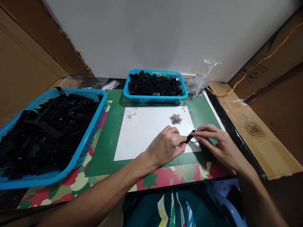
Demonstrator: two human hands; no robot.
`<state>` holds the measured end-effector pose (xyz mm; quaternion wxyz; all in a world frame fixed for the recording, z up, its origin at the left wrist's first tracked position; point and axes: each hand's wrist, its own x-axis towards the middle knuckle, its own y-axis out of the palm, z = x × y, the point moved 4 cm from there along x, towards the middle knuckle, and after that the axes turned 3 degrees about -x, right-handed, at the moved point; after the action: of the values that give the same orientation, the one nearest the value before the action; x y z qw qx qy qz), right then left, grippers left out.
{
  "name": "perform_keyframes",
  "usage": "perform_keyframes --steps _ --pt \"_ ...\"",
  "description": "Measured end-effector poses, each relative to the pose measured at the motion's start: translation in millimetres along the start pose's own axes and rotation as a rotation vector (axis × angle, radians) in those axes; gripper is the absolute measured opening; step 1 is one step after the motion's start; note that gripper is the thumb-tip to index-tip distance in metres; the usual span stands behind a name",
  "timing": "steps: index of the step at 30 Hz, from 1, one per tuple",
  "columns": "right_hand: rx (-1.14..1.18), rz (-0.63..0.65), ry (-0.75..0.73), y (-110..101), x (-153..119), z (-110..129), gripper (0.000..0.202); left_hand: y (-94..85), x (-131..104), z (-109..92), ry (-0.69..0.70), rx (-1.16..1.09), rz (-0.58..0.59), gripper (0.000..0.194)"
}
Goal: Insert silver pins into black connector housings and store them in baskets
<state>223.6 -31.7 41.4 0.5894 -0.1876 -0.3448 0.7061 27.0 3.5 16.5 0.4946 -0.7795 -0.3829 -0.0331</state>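
Note:
My left hand is closed around one end of a small black plastic part, over the right edge of a white sheet. At the part's far end, the fingertips of my right hand pinch together; whether a tiny piece lies between them is too small to tell. A pile of tiny metal pieces lies on the sheet just beyond my hands. More small metal bits are scattered near the sheet's far left corner.
A large blue basket of long black parts stands at the left. Behind the sheet is a smaller blue basket of black pieces. Plastic bags lie beside it. Cardboard and a yellow wire are at the right.

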Motion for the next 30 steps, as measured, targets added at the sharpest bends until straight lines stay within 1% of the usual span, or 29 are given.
perform_keyframes --steps 1,3,5,7,9,12,17,23,26,30 --pt "0.001 -0.067 -0.007 -1.6 1.0 1.1 0.021 0.0 -0.1 0.1 -0.002 -0.003 0.002 0.012" --pt "0.052 -0.181 0.031 -1.7 3.4 3.3 0.018 0.0 -0.2 0.0 -0.001 -0.009 0.006 0.011" --pt "0.158 -0.232 0.101 3.7 6.7 4.8 0.018 0.0 -0.4 -0.2 0.003 -0.004 0.006 0.01" --pt "0.279 -0.223 0.138 13.1 11.3 5.8 0.019 0.4 -0.5 -0.7 0.013 0.016 0.01 0.011" --pt "0.365 -0.206 0.145 21.4 15.8 5.4 0.021 0.7 -0.7 -1.5 0.031 0.04 0.009 0.013" --pt "0.399 -0.199 0.159 26.4 20.3 1.5 0.021 0.6 -1.0 -2.7 0.063 0.061 -0.005 0.014" --pt "0.344 -0.131 0.166 23.2 22.7 0.2 0.023 1.8 -1.1 -3.2 0.089 0.068 -0.009 0.013" --pt "0.235 -0.108 0.161 19.3 24.2 7.3 0.025 2.8 -1.3 -4.3 0.099 0.089 -0.033 0.015" --pt "0.112 -0.133 0.127 17.9 23.5 14.4 0.024 2.6 -0.9 -5.4 0.096 0.092 -0.046 0.014" --pt "-0.047 -0.214 0.056 19.8 17.9 24.1 0.021 3.7 -0.5 -6.2 0.082 0.081 -0.053 0.014"
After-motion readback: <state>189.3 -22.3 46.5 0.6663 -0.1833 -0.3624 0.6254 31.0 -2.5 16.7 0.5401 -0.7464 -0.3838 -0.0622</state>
